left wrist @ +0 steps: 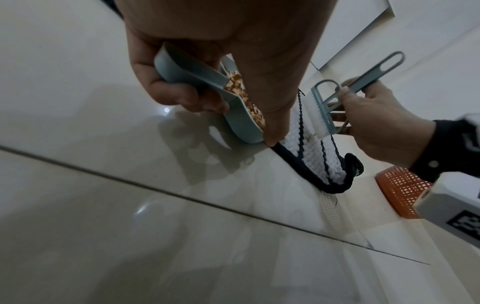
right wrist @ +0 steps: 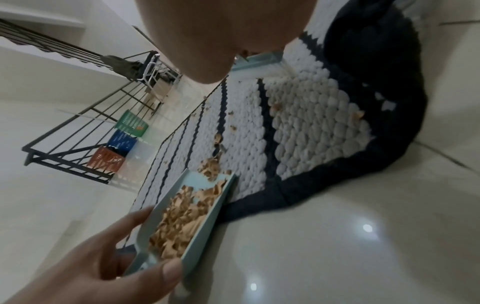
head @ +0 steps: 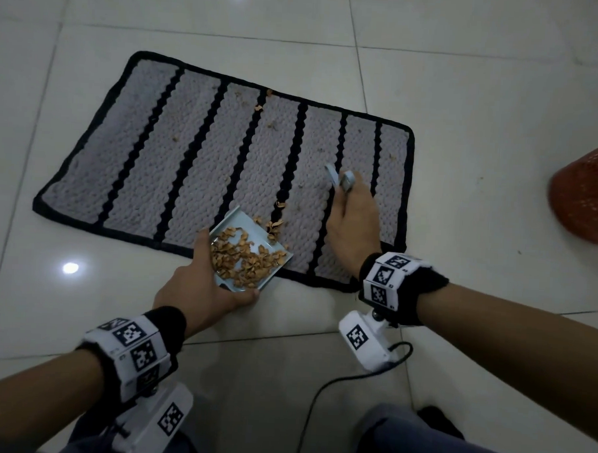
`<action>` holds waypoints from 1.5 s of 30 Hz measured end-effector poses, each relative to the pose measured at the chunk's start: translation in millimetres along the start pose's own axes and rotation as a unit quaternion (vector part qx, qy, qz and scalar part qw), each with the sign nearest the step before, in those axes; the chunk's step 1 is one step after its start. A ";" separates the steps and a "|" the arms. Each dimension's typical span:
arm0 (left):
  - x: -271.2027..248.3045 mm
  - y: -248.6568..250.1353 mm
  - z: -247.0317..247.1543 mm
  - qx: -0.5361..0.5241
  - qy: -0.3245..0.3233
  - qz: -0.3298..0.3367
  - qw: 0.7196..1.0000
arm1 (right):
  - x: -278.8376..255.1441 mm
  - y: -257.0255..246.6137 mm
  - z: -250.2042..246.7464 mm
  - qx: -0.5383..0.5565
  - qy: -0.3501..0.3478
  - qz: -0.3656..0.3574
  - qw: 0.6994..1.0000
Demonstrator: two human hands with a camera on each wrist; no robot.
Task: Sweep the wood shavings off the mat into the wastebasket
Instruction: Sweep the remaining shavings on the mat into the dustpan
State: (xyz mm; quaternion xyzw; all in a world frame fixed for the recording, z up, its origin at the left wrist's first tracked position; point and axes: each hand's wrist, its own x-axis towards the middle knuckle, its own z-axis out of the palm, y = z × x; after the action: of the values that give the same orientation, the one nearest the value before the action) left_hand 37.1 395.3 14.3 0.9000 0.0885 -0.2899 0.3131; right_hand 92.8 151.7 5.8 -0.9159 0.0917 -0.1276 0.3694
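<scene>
A grey mat with black stripes lies on the tiled floor. My left hand grips a pale blue dustpan at the mat's near edge, its mouth on the mat; a heap of wood shavings fills it. A few shavings lie just past its lip, and others are scattered near the far edge. My right hand holds a small blue brush over the mat's right part; its white bristles point down at the mat. The orange mesh wastebasket stands to the right.
Glossy pale floor tiles surround the mat. A black cable runs across the floor near my knees. In the right wrist view, a black metal rack with green, blue and red baskets stands beyond the mat's far side.
</scene>
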 end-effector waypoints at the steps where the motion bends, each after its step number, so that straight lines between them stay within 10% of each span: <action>1: -0.2 0.2 -0.3 0.000 -0.001 0.001 1.000 | -3.6 1.6 2.3 -0.009 -0.014 -0.015 1.000; 5: -1.3 2.0 -1.3 0.001 0.001 0.007 1.000 | -18.7 -12.3 0.2 0.020 -0.109 -0.057 0.992; 13: -1.4 1.0 -0.2 0.009 -0.001 -0.003 1.000 | 79.1 19.7 -58.0 -0.009 0.066 0.047 0.997; 18: -3.0 2.4 -1.1 0.010 -0.001 -0.003 1.000 | 97.7 47.8 -61.2 -0.058 -0.012 0.114 0.992; 27: -2.3 4.3 0.0 0.007 -0.005 -0.002 1.000 | 8.9 -3.3 -22.3 -0.011 -0.182 -0.085 0.980; 37: -4.5 5.9 -2.5 0.003 -0.002 -0.007 1.000 | 64.7 16.0 -47.1 -0.017 0.018 0.046 0.999; 40: -6.0 6.3 -3.6 0.002 -0.002 -0.008 1.000 | 74.1 25.0 -46.2 -0.050 -0.022 0.088 0.995; 45: -4.9 7.0 -2.6 0.004 -0.005 -0.012 1.000 | 24.1 2.7 -24.0 -0.040 -0.135 -0.053 0.989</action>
State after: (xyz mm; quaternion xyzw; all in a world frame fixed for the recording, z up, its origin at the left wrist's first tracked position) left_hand 36.7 391.5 22.4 0.8988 0.0970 -0.2981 0.3064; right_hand 108.3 127.8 24.6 -0.9425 -0.0025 -0.0179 0.3338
